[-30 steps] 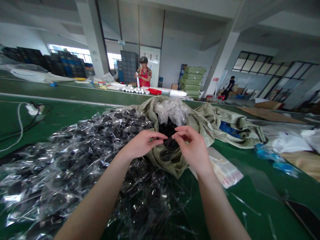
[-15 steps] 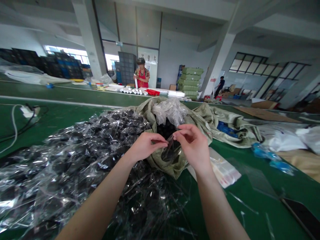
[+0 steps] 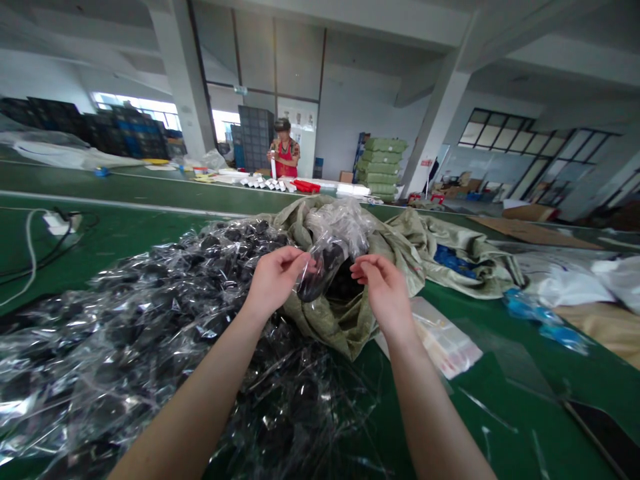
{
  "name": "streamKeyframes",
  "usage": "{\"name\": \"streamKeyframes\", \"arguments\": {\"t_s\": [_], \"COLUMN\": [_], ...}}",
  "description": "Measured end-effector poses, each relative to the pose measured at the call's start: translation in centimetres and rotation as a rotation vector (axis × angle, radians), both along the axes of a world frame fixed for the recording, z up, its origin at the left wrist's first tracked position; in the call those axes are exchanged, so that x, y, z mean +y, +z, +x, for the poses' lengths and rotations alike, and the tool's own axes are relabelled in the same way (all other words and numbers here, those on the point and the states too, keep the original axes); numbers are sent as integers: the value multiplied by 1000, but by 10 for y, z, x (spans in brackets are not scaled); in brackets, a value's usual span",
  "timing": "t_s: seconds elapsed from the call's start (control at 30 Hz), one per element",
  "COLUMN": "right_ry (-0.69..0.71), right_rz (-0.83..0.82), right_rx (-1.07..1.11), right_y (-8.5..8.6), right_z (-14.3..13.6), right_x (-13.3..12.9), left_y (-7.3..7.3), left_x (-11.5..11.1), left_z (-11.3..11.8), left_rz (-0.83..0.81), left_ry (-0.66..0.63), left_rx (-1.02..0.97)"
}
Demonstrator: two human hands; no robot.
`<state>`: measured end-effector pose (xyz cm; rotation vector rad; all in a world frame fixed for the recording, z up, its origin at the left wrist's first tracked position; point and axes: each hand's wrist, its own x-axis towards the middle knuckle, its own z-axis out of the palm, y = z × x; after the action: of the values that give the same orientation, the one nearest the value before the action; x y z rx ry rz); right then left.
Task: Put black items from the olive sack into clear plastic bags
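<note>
Over the mouth of an olive woven sack [image 3: 350, 330], my left hand [image 3: 277, 277] pinches the edge of a clear plastic bag with a black item [image 3: 320, 270] inside. My right hand [image 3: 385, 287] is closed at the fingertips on the other side of the opening; what it holds, if anything, is too small to make out. Crumpled clear plastic [image 3: 345, 220] lies at the sack's back rim. To the left spreads a large heap of black items in clear wrappers [image 3: 200, 293].
A stack of flat clear bags [image 3: 445, 340] lies right of the sack. Farther right are a second sack [image 3: 480, 267], blue plastic [image 3: 545, 317] and a phone [image 3: 605, 433]. A power strip [image 3: 63, 222] sits at left. Across the tables stands a person in a red apron [image 3: 285, 157].
My hands have moved apart, the left one leftward. A bagged black item now shows between them, where thin clear film was. The distant person at right has mostly gone from sight.
</note>
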<state>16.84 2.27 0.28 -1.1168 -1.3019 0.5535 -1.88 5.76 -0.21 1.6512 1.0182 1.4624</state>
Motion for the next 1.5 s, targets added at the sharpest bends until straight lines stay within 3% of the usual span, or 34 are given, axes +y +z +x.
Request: {"name": "streamKeyframes", "arguments": {"t_s": [0.17, 0.47, 0.67, 0.9, 1.07, 1.23, 1.5], "right_ry": [77, 35, 34, -8, -65, 37, 66], "right_rz": [-43, 58, 57, 121, 125, 134, 61], "right_rx": [-147, -141, -106, -224, -52, 188, 134], "right_y": [0, -8, -4, -10, -10, -8, -7], "right_z": [-10, -16, -20, -22, -23, -25, -22], "right_x": [-6, -5, -11, -9, -7, -8, -8], "left_y": [0, -2, -3, -6, -8, -6, -8], "left_x": [1, -1, 2, 0, 5, 5, 3], "left_z": [-1, 4, 4, 7, 7, 9, 8], "left_rz": [-9, -32, -9, 26, -101, -184, -175], "left_ry": [11, -51, -11, -20, -9, -132, -234], "left_rx": [-23, -95, -145, -104, -244, -311, -375]}}
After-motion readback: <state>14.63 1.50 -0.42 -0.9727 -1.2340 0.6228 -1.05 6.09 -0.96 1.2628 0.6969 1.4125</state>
